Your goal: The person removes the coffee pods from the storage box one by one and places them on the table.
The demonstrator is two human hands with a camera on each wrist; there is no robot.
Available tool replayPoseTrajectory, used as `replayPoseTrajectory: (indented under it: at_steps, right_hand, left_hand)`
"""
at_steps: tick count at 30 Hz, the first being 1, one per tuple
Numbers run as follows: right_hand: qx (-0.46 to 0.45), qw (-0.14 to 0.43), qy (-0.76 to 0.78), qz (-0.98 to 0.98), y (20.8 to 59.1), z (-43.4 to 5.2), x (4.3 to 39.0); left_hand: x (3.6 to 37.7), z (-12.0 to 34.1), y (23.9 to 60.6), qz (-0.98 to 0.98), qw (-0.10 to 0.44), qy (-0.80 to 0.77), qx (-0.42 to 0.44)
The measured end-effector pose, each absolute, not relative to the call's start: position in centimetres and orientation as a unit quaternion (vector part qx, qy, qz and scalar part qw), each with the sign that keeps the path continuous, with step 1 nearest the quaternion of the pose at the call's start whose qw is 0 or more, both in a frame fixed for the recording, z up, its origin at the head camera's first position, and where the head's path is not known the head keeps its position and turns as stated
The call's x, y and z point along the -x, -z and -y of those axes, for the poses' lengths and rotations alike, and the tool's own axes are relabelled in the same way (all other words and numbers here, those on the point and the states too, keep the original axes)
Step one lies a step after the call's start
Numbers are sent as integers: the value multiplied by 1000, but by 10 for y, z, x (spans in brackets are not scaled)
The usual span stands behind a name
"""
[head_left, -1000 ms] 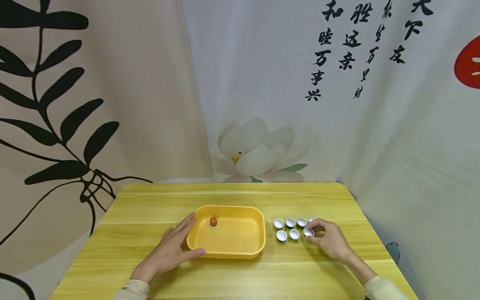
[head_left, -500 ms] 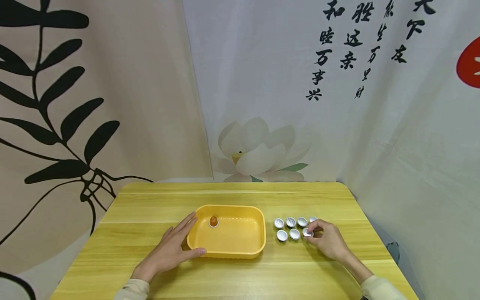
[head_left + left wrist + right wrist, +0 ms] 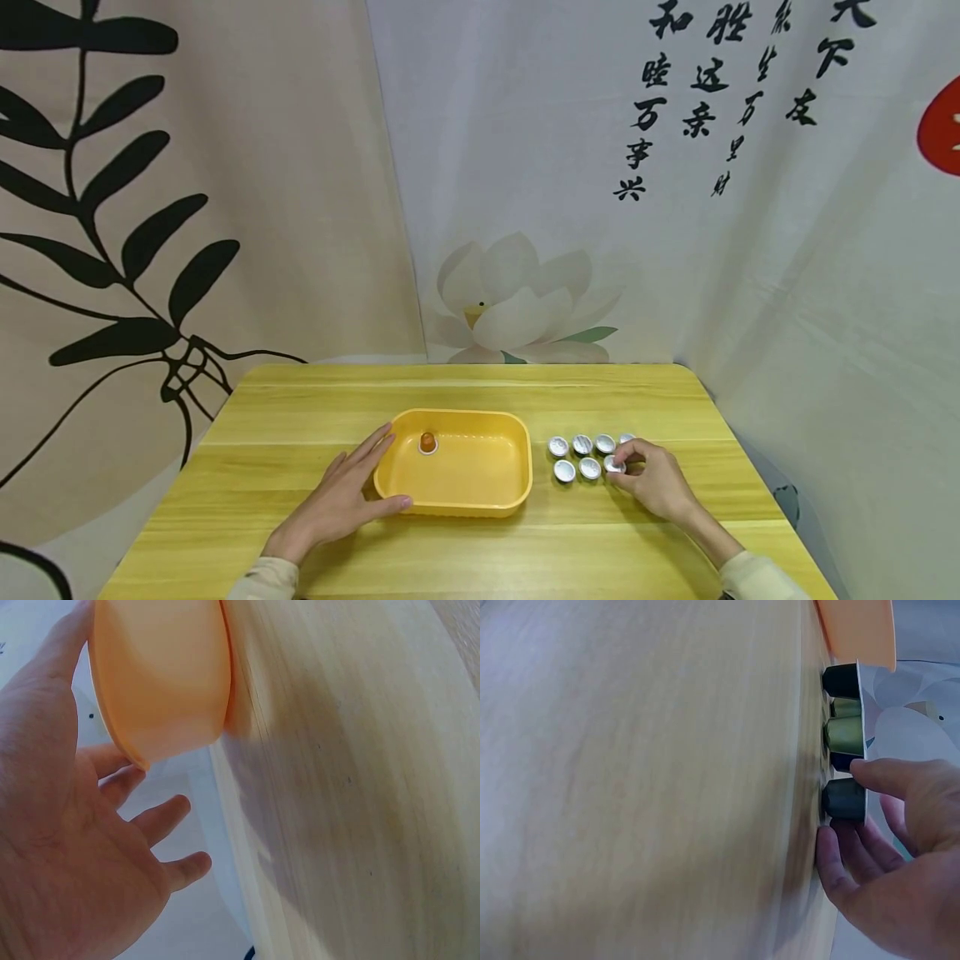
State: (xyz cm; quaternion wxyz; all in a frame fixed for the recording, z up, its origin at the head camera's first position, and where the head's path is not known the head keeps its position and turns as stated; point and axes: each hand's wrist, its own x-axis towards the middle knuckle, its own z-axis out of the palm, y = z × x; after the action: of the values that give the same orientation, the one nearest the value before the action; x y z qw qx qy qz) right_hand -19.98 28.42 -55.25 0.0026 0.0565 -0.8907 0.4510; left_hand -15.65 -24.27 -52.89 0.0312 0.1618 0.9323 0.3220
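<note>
On the wooden desk (image 3: 480,392), a dark capsule (image 3: 844,799) at the group's 4 o'clock is pinched in the right hand's (image 3: 654,482) grip while the yellow tray (image 3: 453,502) is steadied by the open left hand (image 3: 337,504); a lift towards 9 o'clock seems called for.

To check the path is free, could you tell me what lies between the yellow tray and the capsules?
Only bare wooden table between the yellow tray and the capsules, seen from the head view.
</note>
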Motion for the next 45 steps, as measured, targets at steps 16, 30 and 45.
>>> replayPoseTrajectory:
  at_steps: [16, 30, 45]
  right_hand:
    - [-48, -14, -455, 889, 551, -284, 196]
    - [-54, -8, -455, 889, 551, -284, 196]
    - [-96, 2, -434, 896, 541, -292, 189]
  left_hand:
    - [155, 243, 530, -932, 29, -323, -162]
    - [155, 243, 530, -933, 28, -321, -161]
    - [158, 242, 529, -935, 32, -314, -162]
